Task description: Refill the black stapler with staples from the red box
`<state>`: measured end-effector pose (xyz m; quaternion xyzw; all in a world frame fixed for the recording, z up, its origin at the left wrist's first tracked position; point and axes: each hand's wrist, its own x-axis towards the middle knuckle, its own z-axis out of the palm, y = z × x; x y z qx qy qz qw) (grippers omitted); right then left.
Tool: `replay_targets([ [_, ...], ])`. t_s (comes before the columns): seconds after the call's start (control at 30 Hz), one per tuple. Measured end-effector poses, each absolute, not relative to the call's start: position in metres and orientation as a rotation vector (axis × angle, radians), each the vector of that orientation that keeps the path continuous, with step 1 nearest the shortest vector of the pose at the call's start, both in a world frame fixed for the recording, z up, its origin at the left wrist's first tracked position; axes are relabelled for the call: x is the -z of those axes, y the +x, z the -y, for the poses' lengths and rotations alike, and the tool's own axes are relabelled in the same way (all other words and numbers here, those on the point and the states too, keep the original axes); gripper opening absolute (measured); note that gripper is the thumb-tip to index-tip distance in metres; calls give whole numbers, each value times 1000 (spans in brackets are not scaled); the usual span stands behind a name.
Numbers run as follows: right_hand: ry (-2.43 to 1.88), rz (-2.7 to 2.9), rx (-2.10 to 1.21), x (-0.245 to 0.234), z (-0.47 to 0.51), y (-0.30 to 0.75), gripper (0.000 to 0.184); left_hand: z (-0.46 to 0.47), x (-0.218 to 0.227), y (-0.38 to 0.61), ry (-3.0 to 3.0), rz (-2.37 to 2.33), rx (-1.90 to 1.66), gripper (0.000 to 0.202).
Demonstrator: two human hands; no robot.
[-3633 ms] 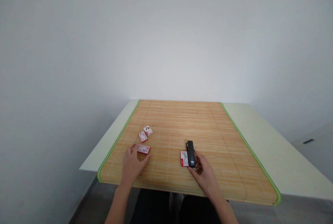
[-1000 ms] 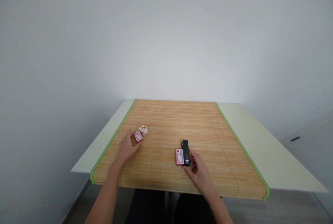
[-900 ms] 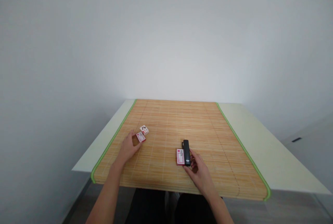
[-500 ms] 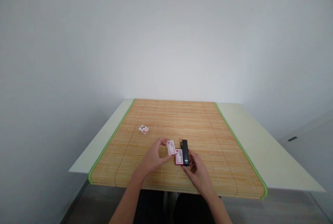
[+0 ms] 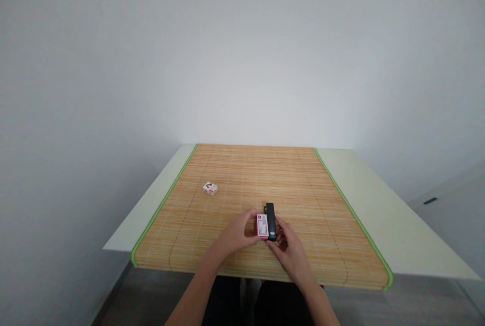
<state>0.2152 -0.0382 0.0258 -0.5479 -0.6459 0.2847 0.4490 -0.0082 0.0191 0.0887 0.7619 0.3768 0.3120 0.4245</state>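
Both hands meet at the near middle of a woven bamboo mat with green edging [image 5: 303,184] that covers most of a pale cream bench [image 5: 382,204]. The left hand [image 5: 238,233] has its fingers closed round a small red-and-white cardboard box [image 5: 262,226], thumb on the far side and fingertips at its left edge. The box lies over the spot just left of a black oblong stapler [image 5: 270,220]; whether it rests on another box beneath or directly on the mat cannot be made out, since the fingers and the box itself cover what is under it. The print on its lid is too small to read.

The right hand [image 5: 291,251] sits just near of the stapler with fingers curled toward its near end. Its fingertips hide that end, so whether they grip the stapler or only touch it cannot be told. The stapler lies flat, its long axis running near to far, right beside the box.

Well apart on the far left of the mat lies a second small white box with red and dark marks [image 5: 210,188], untouched; its markings are blurred. Both forearms are cut off by the lower frame edge.
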Motion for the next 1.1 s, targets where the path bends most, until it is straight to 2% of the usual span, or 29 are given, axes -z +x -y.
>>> replay_targets([
  [0.33,-1376,1577,-700,-26,39,214,64,-14,-77,-4,1889,-969,-798,72],
  [0.53,-1369,1571,-707,-22,38,215,64,-20,-70,-26,1848,-1069,-834,92],
  [0.67,-1347,1564,-729,-22,39,216,66,-56,-65,-78,1848,-1519,-1143,51],
  [0.7,-1344,1569,-734,-23,39,216,66,-67,-63,-92,1857,-1661,-1230,47],
  [0.83,-1340,1569,-731,-25,40,216,65,-107,-53,-133,1807,-2007,-1283,55],
  [1.1,-1359,1578,-686,-25,39,215,65,-119,-45,-122,1840,-1728,-1088,57],
])
